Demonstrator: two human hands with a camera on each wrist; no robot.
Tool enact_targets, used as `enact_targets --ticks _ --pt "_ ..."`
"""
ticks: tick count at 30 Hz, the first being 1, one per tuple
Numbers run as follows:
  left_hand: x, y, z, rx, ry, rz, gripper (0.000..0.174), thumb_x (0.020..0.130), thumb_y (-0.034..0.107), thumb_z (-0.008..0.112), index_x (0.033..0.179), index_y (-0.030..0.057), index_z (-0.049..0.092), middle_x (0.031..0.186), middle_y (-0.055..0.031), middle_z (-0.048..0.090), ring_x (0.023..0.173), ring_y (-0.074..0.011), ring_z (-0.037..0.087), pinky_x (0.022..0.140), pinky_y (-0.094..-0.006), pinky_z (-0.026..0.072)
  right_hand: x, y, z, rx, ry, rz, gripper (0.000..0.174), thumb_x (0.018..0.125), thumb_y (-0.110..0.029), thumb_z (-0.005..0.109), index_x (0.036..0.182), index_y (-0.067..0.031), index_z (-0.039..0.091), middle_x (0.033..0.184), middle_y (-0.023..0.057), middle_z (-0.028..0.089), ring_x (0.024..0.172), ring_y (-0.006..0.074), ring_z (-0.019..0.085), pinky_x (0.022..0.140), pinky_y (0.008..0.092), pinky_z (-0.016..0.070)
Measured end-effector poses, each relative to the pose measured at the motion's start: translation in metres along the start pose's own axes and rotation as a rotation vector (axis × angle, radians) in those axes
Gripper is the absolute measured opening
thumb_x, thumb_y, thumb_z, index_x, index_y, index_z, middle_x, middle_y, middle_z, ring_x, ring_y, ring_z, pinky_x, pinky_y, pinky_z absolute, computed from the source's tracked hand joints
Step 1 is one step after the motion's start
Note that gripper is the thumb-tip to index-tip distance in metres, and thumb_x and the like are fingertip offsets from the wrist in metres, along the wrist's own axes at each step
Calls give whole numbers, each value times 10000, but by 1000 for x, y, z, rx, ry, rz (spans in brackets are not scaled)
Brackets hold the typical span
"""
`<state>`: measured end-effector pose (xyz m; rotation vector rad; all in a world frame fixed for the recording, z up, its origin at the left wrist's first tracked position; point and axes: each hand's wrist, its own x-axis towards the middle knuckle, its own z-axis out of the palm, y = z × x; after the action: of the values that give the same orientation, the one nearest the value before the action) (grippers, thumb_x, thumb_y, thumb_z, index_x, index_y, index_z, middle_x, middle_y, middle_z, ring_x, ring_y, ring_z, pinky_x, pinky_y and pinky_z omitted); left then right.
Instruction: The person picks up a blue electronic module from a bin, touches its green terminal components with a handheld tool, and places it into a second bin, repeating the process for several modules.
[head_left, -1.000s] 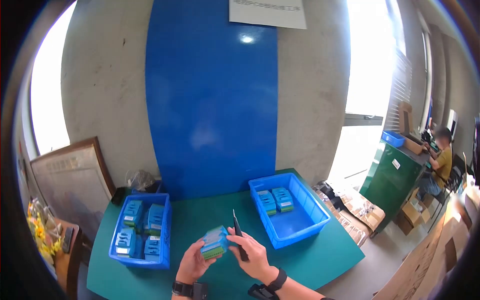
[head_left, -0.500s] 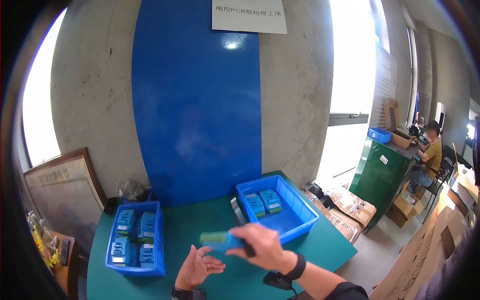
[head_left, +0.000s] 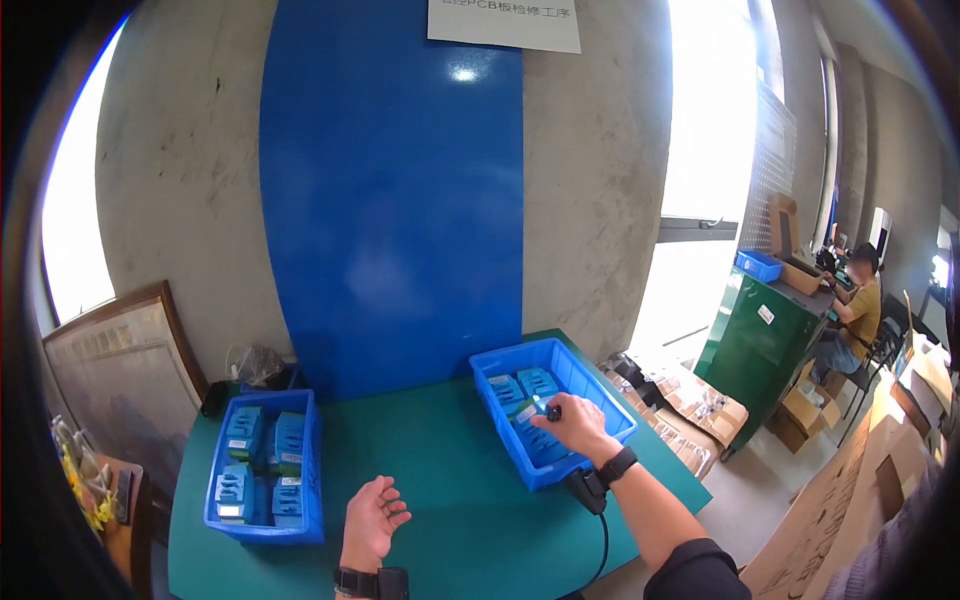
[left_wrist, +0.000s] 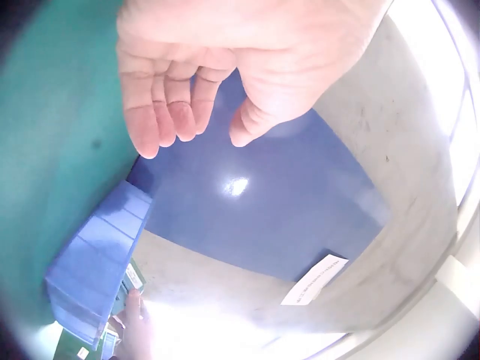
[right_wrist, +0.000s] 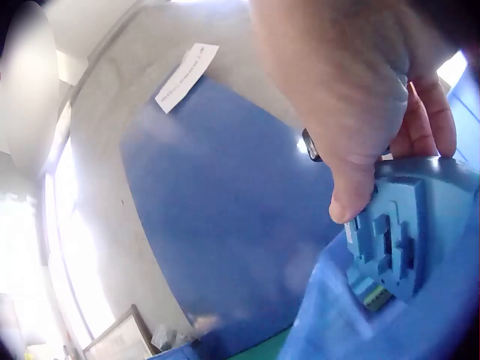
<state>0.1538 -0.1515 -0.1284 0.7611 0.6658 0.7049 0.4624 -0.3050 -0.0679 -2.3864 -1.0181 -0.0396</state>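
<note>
Right wrist view: my right hand (right_wrist: 352, 90) pinches a blue plastic module with green terminals (right_wrist: 390, 247); my left hand (head_left: 372, 518) lies spread. Held so thinly, I think it may slip onto the other blue modules (head_left: 525, 388) beneath my grip.

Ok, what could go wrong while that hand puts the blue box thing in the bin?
The right hand grips the blue module and a black tool together, so one might slip. The module could bump the other modules already in the right bin. The left hand is open over the table, too far to help.
</note>
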Motion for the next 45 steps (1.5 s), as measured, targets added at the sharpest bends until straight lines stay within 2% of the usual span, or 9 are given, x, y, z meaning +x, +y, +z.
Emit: enact_targets --ticks 10,14,16,20,24,28,33,41,45 --pt "-10 2 7 92 16 54 276 906 302 614 1035 60 590 890 -49 580 776 -176 598 686 -338 541 2 25 25 99 -74 -175 204 775 -222 710 932 -96 680 839 147 681 827 357 651 720 449 519" --pt "-3 2 0 3 -40 23 261 895 274 647 1042 64 592 907 -42 586 785 -157 602 693 -323 550 -35 -39 -1 90 274 -251 128 833 -159 650 956 -125 643 777 136 667 748 354 647 682 424 505" --pt "-7 11 7 -20 -53 39 259 892 264 656 1047 67 590 907 -34 585 784 -146 602 687 -315 553 -49 -64 9 415 366 -342 102 856 -114 642 953 -84 634 752 112 669 695 291 673 630 365 518" --pt "-14 47 29 82 -79 116 237 904 253 642 1061 82 596 869 -16 600 772 -141 607 675 -310 533 -86 -120 59 1123 58 -208 69 889 -23 614 954 2 611 738 74 667 727 137 678 632 277 540" --pt "-13 98 29 288 16 217 257 893 252 648 1049 58 584 892 -28 590 788 -142 602 688 -315 541 -103 -126 113 950 25 -422 94 903 -43 600 988 -4 592 763 104 689 700 148 682 638 271 536" --pt "16 151 -12 499 182 346 297 856 240 686 1046 33 589 916 -61 573 794 -168 583 690 -321 540 -108 -123 122 924 -7 -430 96 884 -52 622 974 -34 595 740 96 685 678 175 691 619 279 535" --pt "69 183 -65 889 561 190 364 824 275 720 1028 -2 600 918 -77 574 785 -205 584 690 -359 533 -102 -116 131 966 -24 -344 90 875 -64 632 959 -51 601 725 90 684 671 195 696 608 294 536" --pt "101 170 -69 1409 573 90 808 618 393 848 1141 -156 573 1082 -222 652 950 -275 654 690 -334 531 -92 -110 145 918 44 -392 83 886 -61 612 964 -36 595 698 82 674 629 152 682 571 265 532" --pt "79 177 -53 1332 560 5 728 571 327 886 1070 -131 617 961 -174 672 800 -252 671 625 -344 548 -91 -111 143 863 55 -416 97 878 -54 622 971 -41 598 713 89 677 645 156 689 586 272 536"
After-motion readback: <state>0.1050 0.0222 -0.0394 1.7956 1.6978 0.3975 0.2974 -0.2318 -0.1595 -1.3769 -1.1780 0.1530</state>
